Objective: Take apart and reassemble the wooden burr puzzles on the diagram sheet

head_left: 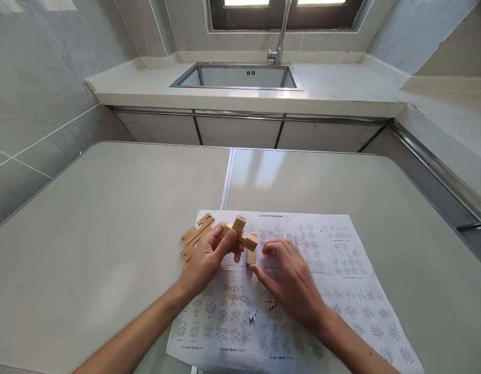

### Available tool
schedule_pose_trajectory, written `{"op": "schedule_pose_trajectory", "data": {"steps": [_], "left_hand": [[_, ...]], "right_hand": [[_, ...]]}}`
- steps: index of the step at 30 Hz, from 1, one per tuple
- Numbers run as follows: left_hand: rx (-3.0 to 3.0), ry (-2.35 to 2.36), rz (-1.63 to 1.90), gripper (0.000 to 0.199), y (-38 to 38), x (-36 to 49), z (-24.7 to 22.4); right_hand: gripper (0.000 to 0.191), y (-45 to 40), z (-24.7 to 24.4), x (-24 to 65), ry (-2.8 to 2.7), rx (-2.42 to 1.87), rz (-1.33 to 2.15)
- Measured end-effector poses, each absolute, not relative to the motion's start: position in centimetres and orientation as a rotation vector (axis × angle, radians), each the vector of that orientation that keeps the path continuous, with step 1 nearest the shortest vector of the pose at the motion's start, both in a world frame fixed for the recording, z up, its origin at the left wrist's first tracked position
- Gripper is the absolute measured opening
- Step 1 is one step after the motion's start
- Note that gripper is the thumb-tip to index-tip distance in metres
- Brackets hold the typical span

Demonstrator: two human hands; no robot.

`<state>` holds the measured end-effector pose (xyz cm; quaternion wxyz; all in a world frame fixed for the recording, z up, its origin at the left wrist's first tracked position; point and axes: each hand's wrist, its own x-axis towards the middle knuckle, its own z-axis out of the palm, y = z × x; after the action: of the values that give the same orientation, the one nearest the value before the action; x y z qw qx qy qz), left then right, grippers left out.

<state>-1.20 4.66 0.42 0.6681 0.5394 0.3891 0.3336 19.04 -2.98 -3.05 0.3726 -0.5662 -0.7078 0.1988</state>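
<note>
- Wooden block assembly [239, 224]: above the far left part of the printed sheet [357, 280]; pinched between thumb and fingers of the left hand [214, 246]. One bar points far, another right and slightly near.
- Single wooden block [251, 257]: between the hands, just below the assembly in view; long axis runs near to far. It appears to rest on the sheet; its far end is partly covered.
- Right hand [289, 270]: right of the block and nearer to it; thumb and curled fingers parted, nothing visible between them. Thumb tip at the block's near end; contact cannot be confirmed.
- Notched wooden pieces [190, 235]: left of the left hand, at the sheet's far left corner, slanting far and right; partly hidden by that hand.
</note>
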Motion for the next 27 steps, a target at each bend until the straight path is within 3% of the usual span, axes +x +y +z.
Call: {"op": "schedule_pose_trajectory", "data": {"steps": [5, 21, 27], "left_hand": [[1.209, 0.894, 0.774, 0.044, 4.79, -1.26, 0.41], [1.162, 0.885, 0.802, 0.043, 4.85, -1.23, -0.2], [1.165, 0.893, 0.785, 0.043, 4.71, -1.13, 0.1]], "right_hand": [[0.042, -2.78, -2.91, 19.03, -1.908, -1.387, 0.458], [0.005, -2.7, -2.62, 18.82, -1.879, -1.342, 0.373], [0.018, -2.81, -3.06, 19.17, -1.8, -1.413, 0.385]]}}
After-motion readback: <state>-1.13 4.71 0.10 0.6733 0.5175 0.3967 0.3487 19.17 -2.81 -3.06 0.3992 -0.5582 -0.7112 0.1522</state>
